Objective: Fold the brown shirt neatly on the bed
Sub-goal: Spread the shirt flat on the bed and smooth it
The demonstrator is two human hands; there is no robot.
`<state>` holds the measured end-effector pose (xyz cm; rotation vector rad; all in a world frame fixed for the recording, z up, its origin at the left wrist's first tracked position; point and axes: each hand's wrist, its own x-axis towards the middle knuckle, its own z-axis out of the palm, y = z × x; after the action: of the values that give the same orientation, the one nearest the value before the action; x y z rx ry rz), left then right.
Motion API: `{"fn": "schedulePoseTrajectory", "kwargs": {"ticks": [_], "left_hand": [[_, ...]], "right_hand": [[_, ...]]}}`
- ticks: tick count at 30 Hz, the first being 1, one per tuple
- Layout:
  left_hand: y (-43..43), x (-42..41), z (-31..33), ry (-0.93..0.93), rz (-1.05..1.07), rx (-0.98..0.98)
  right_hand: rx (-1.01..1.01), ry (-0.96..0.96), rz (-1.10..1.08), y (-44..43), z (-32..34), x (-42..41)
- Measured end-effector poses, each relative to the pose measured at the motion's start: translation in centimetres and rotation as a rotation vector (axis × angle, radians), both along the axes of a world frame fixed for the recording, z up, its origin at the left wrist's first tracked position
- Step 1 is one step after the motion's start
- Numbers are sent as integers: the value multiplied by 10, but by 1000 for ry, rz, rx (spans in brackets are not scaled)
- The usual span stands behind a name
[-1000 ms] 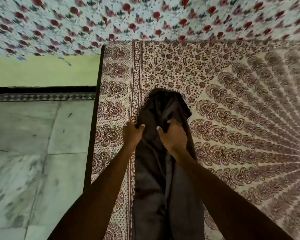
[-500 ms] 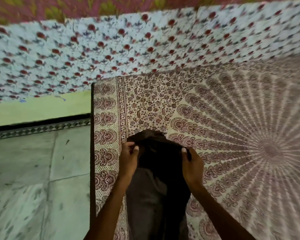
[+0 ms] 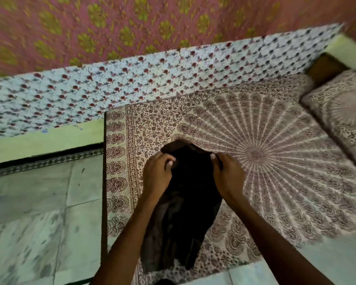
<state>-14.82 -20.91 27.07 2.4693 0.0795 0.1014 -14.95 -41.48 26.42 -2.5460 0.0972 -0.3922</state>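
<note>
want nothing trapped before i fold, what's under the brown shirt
The patterned bedsheet shows around the brown shirt, so it likely runs beneath. The left hand and right hand grip its top edge. Anything directly under the cloth is hidden.

The brown shirt (image 3: pixel 190 192) is showing as dark, matt, crumpled cloth, the bed (image 3: pixel 280 198) is wearing a matt printed cloth sheet, and the floor (image 3: pixel 39 223) alongside is gleaming faintly as smooth mottled stone tile.

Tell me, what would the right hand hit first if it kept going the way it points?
The right hand grips the brown shirt; beyond its top edge only patterned bedsheet shows, then the flowered wall. Depth is unclear.
</note>
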Motion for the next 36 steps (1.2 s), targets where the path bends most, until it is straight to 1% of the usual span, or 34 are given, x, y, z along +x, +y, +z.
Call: {"fn": "schedulePoseTrajectory", "kwargs": {"ticks": [3, 7, 9, 11, 12, 15, 16, 17, 18, 19, 21, 22, 23, 24, 27, 29, 33, 35, 36], "left_hand": [[-52, -39, 33, -84, 39, 91], [-107, -105, 72, -130, 118, 184], [-121, -131, 91, -130, 152, 182], [-130, -153, 112, -157, 207, 157], [-133, -162, 123, -191, 229, 141], [-136, -186, 151, -333, 302, 112], [-137, -194, 159, -383, 350, 124], [-137, -200, 168, -436, 405, 145], [-136, -203, 174, -488, 467, 171], [-137, -206, 182, -535, 531, 210], [-138, -205, 187, -580, 633, 271], [-138, -201, 185, -575, 651, 278], [-141, -197, 181, -555, 642, 277], [-143, -190, 174, -530, 618, 280], [-158, -164, 145, -413, 522, 281], [-168, -148, 124, -326, 459, 282], [-176, -113, 67, -118, 363, 343], [-172, -87, 36, -21, 319, 380], [-170, -73, 23, 19, 307, 413]], "right_hand": [[-66, -58, 49, -40, 23, -38], [-96, -185, 142, -102, 70, -101], [-94, -171, 225, -127, 93, -124], [-141, -74, 359, -153, 121, -139], [-119, 6, 473, -167, 136, -144], [39, 227, 871, -208, 182, -157], [89, 319, 948, -222, 195, -161], [110, 406, 977, -235, 206, -163], [88, 443, 928, -247, 212, -160], [22, 407, 804, -258, 215, -155], [-218, 170, 392, -269, 212, -141], [-308, 51, 181, -267, 207, -135], [-341, -10, 36, -262, 200, -132], [-341, -27, -29, -255, 191, -127], [-316, -12, 1, -237, 156, -108], [-328, 38, 49, -229, 130, -96], [-358, 102, 121, -230, 71, -76], [-409, 135, 147, -236, 40, -58], [-472, 170, 159, -240, 27, -45]]}}
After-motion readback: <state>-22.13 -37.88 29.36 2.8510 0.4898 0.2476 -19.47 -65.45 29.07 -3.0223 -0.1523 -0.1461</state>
